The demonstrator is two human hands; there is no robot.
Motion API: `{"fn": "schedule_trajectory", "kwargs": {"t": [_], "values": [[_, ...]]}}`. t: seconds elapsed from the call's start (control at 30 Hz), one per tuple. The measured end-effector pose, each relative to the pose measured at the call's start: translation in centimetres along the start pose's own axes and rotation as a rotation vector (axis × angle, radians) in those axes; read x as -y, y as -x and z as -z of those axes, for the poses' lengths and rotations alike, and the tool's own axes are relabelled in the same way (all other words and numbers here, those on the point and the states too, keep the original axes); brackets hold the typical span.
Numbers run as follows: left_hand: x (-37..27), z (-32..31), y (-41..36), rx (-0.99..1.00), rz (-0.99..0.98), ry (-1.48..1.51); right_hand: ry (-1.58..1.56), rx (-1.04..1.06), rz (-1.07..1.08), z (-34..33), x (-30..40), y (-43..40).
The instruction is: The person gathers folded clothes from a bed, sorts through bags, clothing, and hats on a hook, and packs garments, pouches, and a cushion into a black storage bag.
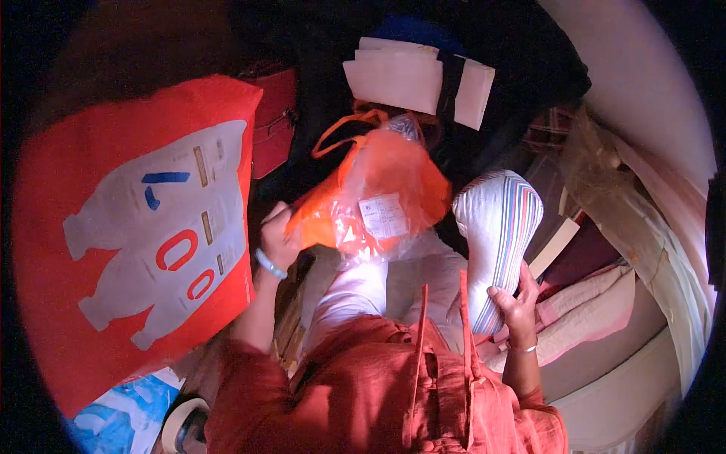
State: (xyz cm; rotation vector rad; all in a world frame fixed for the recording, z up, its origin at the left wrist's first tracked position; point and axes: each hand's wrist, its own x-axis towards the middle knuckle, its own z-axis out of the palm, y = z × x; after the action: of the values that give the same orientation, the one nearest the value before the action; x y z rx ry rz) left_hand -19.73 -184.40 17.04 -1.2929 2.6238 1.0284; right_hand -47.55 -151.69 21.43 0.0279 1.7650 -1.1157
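Observation:
My left hand (279,235), with a pale bangle at its wrist, grips the side of an orange bag (417,170) with loop handles. Clear plastic wrap (354,218) bearing a printed label lies over the bag's front, and the two hang above my knees. A small stuffed cushion (493,227) in white cloth with coloured stripes stands nearly upright in my right hand (517,301). My right thumb presses its near face low down, while the other fingers are partly hidden behind it.
A large red bag (229,93) with a white animal print stands at left, beside a dark red case (275,122). Folded white sheets (397,79) lie ahead. Folded pink-edged cloth (595,318) and plastic sheeting (652,227) are at right. A tape roll (173,425) sits lower left.

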Motion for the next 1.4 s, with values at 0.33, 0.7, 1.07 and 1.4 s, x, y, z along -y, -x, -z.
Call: {"fn": "schedule_trajectory", "kwargs": {"t": [0.33,0.7,1.07,1.4], "values": [[6.2,3.1,-4.9,-0.204,-0.049,-0.408,0.205,-0.091,0.152,0.5,2.1,-1.2],[-4.2,-0.9,-10.0,-0.439,0.233,1.152,0.446,-0.050,0.314,-0.6,4.0,-2.3],[-4.2,-5.2,-17.5,-0.030,0.165,0.089,0.213,-0.013,0.269,-2.7,2.7,-2.7],[-2.6,-7.1,-19.4,-0.094,0.356,0.087,0.111,-0.077,0.202,-1.3,1.3,-1.5]]}}
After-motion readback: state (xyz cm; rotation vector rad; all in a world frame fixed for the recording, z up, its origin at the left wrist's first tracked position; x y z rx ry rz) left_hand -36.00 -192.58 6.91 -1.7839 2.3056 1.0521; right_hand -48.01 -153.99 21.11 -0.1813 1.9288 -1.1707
